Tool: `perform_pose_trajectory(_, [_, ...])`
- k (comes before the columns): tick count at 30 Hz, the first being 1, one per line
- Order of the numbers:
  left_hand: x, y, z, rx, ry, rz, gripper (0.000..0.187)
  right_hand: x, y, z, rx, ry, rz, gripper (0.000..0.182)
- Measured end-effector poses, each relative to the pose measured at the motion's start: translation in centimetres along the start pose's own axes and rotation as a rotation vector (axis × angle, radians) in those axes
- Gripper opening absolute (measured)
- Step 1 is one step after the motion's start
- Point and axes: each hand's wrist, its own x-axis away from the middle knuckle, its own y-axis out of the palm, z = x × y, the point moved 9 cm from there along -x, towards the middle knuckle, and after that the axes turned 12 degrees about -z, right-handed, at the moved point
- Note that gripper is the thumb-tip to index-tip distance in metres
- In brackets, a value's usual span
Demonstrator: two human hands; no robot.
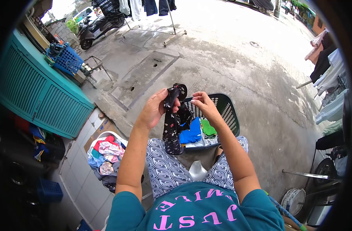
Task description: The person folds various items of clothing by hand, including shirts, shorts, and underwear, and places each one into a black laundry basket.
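My left hand [157, 107] is closed around a black garment with a small star-and-flower print [172, 133], bunched at the top and hanging down over my left knee. My right hand [206, 107] hovers just to the right of it, fingers lightly curled and apart, with nothing visible in them. Beneath my hands a dark green plastic basket [232, 115] holds a folded blue cloth [191, 133], a folded green cloth [208, 129] and some white and black pieces. The garment covers part of the basket's left side.
On my left stands a white tub [92, 148] heaped with crumpled laundry [108, 152]. Teal louvred doors [41, 88] and a blue basket [68, 59] are beyond it. Clothes hang on racks ahead and at the right [332, 77]. A scooter [99, 29] is parked far left.
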Motion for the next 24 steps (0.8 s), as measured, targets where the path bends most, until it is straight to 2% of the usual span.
perform_pose_trajectory(5, [0.1,2.2,-0.9,0.046,-0.082,-0.008,0.029,2.6,4.2,9.3,0.132,0.294,0.004,0.084])
perform_pose_trajectory(6, [0.3,2.5,-0.8,0.052,-0.075,-0.003,0.029,2.8,4.9,10.9,0.078,0.370,-0.005,0.094])
perform_pose_trajectory(7, [0.4,2.7,-0.9,0.058,-0.069,0.002,0.029,2.9,5.1,12.4,0.039,0.404,0.042,0.077])
perform_pose_trajectory(9, [0.7,1.9,-1.4,0.050,-0.077,0.023,0.024,3.5,6.2,15.8,-0.518,0.512,0.106,0.049])
perform_pose_trajectory(10, [1.1,-0.5,-1.6,-0.177,-0.074,0.150,0.021,3.1,6.0,16.9,-0.683,0.505,0.132,0.026])
perform_pose_trajectory(11, [1.7,-2.6,-1.3,-0.404,-0.069,0.275,0.019,3.1,4.3,17.3,-0.699,0.417,0.187,0.023])
perform_pose_trajectory(13, [4.2,-5.7,1.5,-1.448,-0.249,0.699,0.020,2.9,-0.3,16.0,-0.645,0.263,0.406,0.026])
perform_pose_trajectory(14, [5.1,-7.5,0.8,-1.448,-0.246,0.701,0.020,2.7,-2.1,15.0,-0.676,0.184,0.424,0.030])
perform_pose_trajectory(16, [7.4,-10.7,0.0,-1.641,-0.278,0.895,0.026,2.0,-3.6,10.5,-0.751,0.037,0.380,0.040])
perform_pose_trajectory(17, [7.5,-11.1,-0.6,-1.640,-0.269,0.897,0.026,2.0,-3.6,7.3,-0.794,-0.025,0.319,0.046])
perform_pose_trajectory(19, [7.8,-13.4,-3.5,-1.472,-0.499,0.857,0.024,1.8,-2.9,2.2,-0.733,-0.094,0.192,0.057])
perform_pose_trajectory(20, [7.1,-14.0,-5.1,-1.395,-0.455,0.753,0.023,1.8,-2.5,0.8,-0.729,-0.087,0.143,0.058])
perform_pose_trajectory(21, [7.0,-14.2,-5.2,-1.390,-0.457,0.759,0.023,1.8,-2.0,-0.1,-0.726,-0.079,0.094,0.059])
perform_pose_trajectory(22, [6.4,-14.9,-7.9,-0.841,-0.454,0.643,0.025,1.6,-2.1,0.0,-0.725,-0.076,0.089,0.059])
perform_pose_trajectory(23, [5.7,-14.2,-10.5,-0.300,-0.425,0.503,0.027,1.4,-2.0,0.9,-0.724,0.025,0.036,0.060])
perform_pose_trajectory(24, [5.8,-13.8,-10.0,-0.301,-0.424,0.507,0.027,1.3,-1.7,1.7,-0.721,0.125,-0.018,0.061])
